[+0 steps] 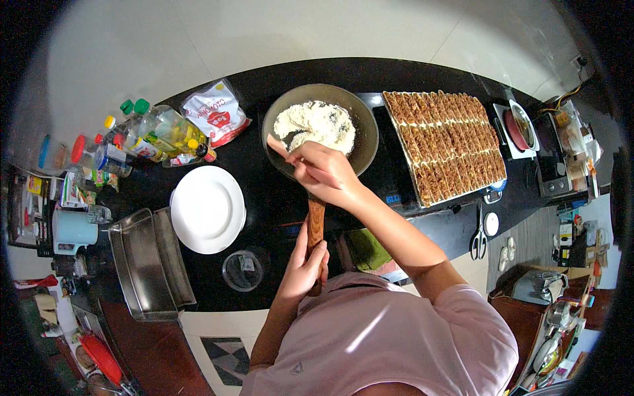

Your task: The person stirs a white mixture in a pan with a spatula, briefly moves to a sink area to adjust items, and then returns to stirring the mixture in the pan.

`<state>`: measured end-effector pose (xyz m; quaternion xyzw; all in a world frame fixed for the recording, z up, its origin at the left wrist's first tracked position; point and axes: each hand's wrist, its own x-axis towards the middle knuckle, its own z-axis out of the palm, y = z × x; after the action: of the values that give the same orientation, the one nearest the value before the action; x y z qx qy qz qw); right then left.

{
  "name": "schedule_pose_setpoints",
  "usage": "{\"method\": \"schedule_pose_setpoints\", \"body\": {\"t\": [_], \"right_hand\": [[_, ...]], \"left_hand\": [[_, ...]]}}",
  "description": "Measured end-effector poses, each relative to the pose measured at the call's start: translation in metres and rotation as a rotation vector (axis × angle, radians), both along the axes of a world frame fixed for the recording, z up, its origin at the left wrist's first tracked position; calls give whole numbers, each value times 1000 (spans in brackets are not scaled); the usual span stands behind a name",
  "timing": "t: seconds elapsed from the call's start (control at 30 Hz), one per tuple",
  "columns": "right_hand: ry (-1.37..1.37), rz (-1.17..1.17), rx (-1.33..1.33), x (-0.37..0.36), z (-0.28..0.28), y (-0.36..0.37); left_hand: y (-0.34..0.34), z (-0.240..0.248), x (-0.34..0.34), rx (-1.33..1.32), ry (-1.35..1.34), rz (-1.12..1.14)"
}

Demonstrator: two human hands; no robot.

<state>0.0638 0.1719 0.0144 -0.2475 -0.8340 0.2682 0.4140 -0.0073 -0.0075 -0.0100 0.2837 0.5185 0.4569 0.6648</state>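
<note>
Counter (264, 191): black, curved along the pale wall; everything below stands on it.
Egg tray (446, 142): large flat tray of brown eggs in rows, right of the pan, resting on a dark cooktop.
Steel trays (148, 264): two long metal trays side by side at the counter's near left edge.
Pan (363, 138): round dark pan at the middle of the counter; its wooden handle (316, 228) runs back toward the person.
Plate (208, 209): white, bare, left of the pan handle and just beside the steel trays.
White mixture (317, 124): pale crumbly heap in the far half of the pan.
Right hand (325, 173): over the pan's near rim; clenched on a spatula (277, 146) whose pale blade reaches into the white mixture.
Left hand (305, 267): wrapped around the near end of the wooden handle.
Bottles (155, 132): cluster of oil and sauce bottles with coloured caps, far left; a white and red packet (216, 113) lies beside them.
Glass lid (243, 270): small, round, clear, near the left hand.
Scissors (479, 241): at the right, below the egg tray.
</note>
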Motion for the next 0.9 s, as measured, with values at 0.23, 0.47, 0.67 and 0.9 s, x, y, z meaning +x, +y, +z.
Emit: {"method": "schedule_pose_setpoints", "body": {"t": [0.23,0.47,0.67,0.9], "right_hand": [[-37,-240,128,-1,-10,28],[415,-410,-575,86,16,58],[313,-603,-545,106,18,61],[404,-440,-556,87,-5,122]], "left_hand": [[-2,1,1,-7,11,18],[-1,0,1,13,15,12],[-2,-1,-1,25,-26,10],[0,-7,1,86,20,19]]}}
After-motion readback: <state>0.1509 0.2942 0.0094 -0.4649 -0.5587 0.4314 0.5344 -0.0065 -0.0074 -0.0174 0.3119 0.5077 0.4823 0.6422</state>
